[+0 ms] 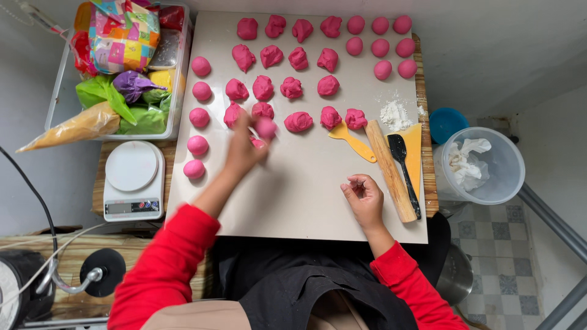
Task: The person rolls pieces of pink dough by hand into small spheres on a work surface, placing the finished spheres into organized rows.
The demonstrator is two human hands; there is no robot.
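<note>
My left hand (243,150) reaches forward over the beige work mat (293,195) and grips a pink dough piece (265,128), which is motion-blurred. Rough pink dough lumps (298,121) lie in rows across the mat's middle. Smooth pink dough balls run in a column along the left edge (197,145) and cluster at the far right corner (380,47). My right hand (363,197) rests on the mat nearer my body, palm up, fingers loosely curled, holding nothing. Both sleeves are red.
A wooden rolling pin (389,171), a black spatula (402,173), a yellow scraper (353,140) and a small flour heap (394,114) lie right. A white scale (132,180) and a clear bin of coloured piping bags (119,79) stand left. A plastic tub with tissue (480,165) sits far right.
</note>
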